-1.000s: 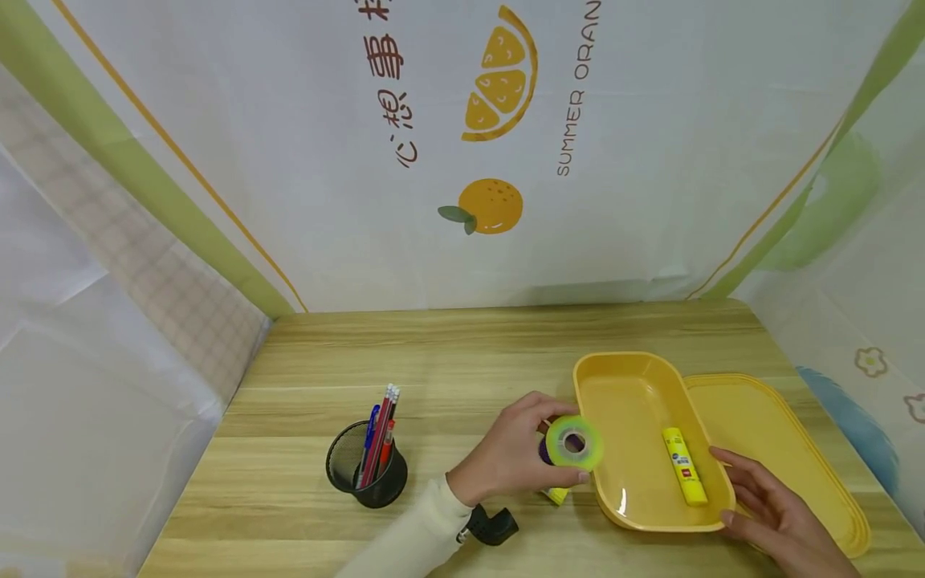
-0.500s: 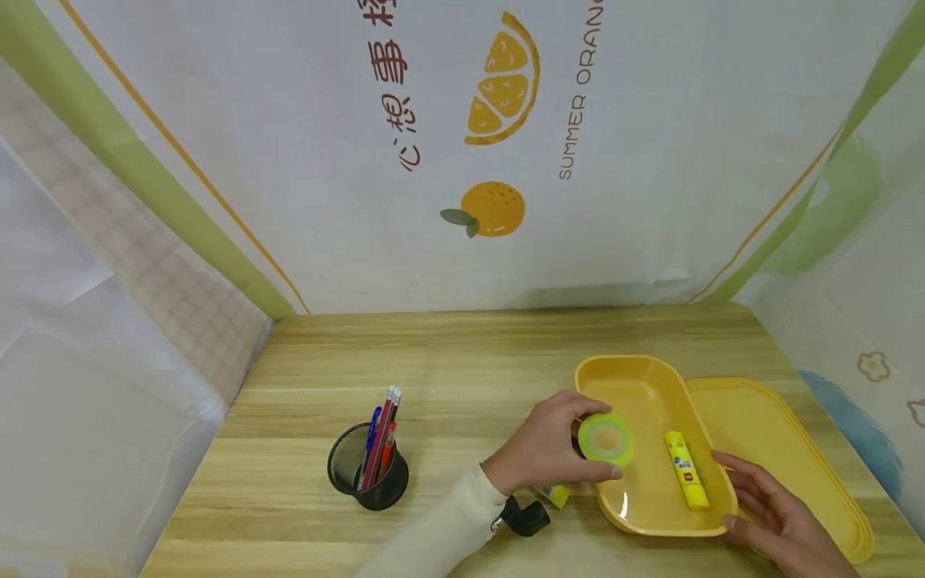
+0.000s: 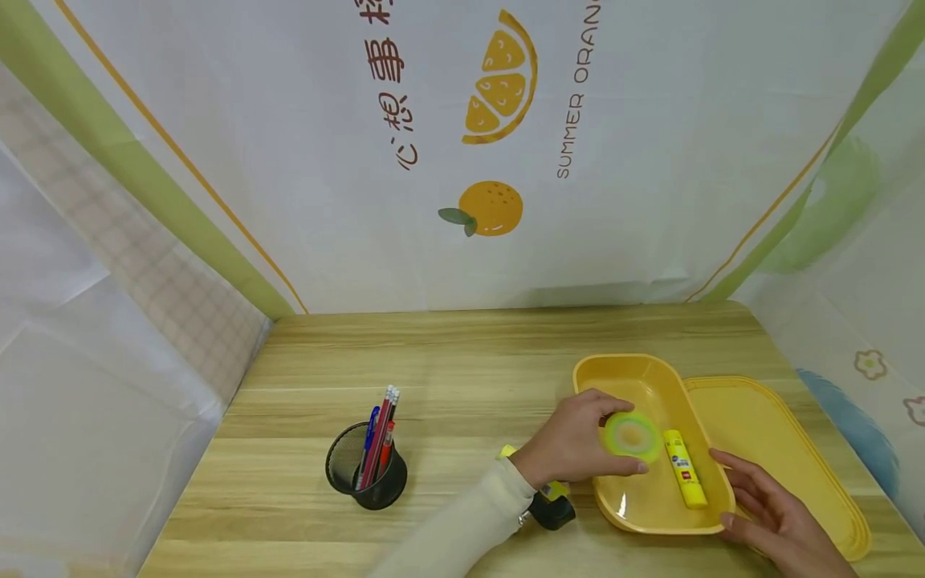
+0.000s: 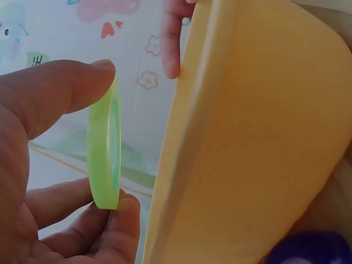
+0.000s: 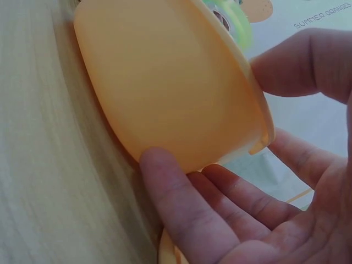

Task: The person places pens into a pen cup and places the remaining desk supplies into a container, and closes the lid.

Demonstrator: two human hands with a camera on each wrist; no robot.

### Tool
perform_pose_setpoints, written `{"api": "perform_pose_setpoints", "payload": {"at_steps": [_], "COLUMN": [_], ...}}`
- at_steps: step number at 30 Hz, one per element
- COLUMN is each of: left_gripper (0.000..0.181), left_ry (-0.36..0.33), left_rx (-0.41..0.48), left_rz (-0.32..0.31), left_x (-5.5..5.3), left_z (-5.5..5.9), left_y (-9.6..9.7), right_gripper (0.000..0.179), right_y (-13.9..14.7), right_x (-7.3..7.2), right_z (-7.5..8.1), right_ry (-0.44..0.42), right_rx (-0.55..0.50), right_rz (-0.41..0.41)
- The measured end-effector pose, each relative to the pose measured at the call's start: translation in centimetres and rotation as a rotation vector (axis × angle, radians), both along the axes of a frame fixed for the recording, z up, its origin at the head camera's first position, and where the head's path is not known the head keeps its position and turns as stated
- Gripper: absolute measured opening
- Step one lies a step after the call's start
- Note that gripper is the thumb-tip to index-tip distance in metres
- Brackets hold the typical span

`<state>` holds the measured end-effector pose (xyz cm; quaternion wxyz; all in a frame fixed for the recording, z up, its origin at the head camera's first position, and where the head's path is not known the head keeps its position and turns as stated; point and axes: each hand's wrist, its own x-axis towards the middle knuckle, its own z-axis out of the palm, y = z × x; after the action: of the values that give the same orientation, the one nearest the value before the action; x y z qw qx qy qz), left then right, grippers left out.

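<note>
A green tape roll [image 4: 103, 148] hung above a yellow box [image 3: 636, 502], pinched edgewise between thumb and fingers of a left hand [image 3: 581, 437]. Beyond a glue stick [image 3: 685, 470] inside, a right hand [image 3: 773, 514] gripped the box's four o'clock corner between thumb and fingers, likely for steadiness.

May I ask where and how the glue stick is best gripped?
Probably from above, pinching the glue stick across its middle: it lies on its side inside the yellow box, lengthwise near the right wall, which would likely hinder a low approach.
</note>
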<state>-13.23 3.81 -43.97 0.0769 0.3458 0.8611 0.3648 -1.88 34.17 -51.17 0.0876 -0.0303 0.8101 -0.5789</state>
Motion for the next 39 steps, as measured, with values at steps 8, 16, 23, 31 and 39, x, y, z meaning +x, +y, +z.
{"api": "perform_pose_setpoints", "payload": {"at_steps": [8,16,23,31,39], "left_gripper": [0.073,0.076,0.075,0.073,0.073], "left_ry": [0.036,0.080,0.133,0.176,0.191], "left_rx": [-0.044,-0.139,-0.205,-0.276,-0.295], "left_rz": [0.004,-0.014,0.011,0.038,0.078], "left_x": [0.0,-0.3,-0.9,-1.4,-1.4], "left_z": [-0.3,-0.4,-0.5,-0.4,-0.7], "left_y": [1.6,2.3,2.9,3.6,3.9], "right_gripper": [0.068,0.069,0.069,0.069,0.069], "right_y": [0.1,0.0,0.1,0.1,-0.1], "right_x": [0.0,0.0,0.1,0.2,0.2], "right_z": [0.1,0.1,0.1,0.1,0.1], "right_ry": [-0.031,-0.039,-0.017,-0.011,-0.001], "right_rx": [-0.023,-0.046,-0.083,-0.079,-0.063], "right_rz": [0.003,0.003,0.026,0.020,0.015]}}
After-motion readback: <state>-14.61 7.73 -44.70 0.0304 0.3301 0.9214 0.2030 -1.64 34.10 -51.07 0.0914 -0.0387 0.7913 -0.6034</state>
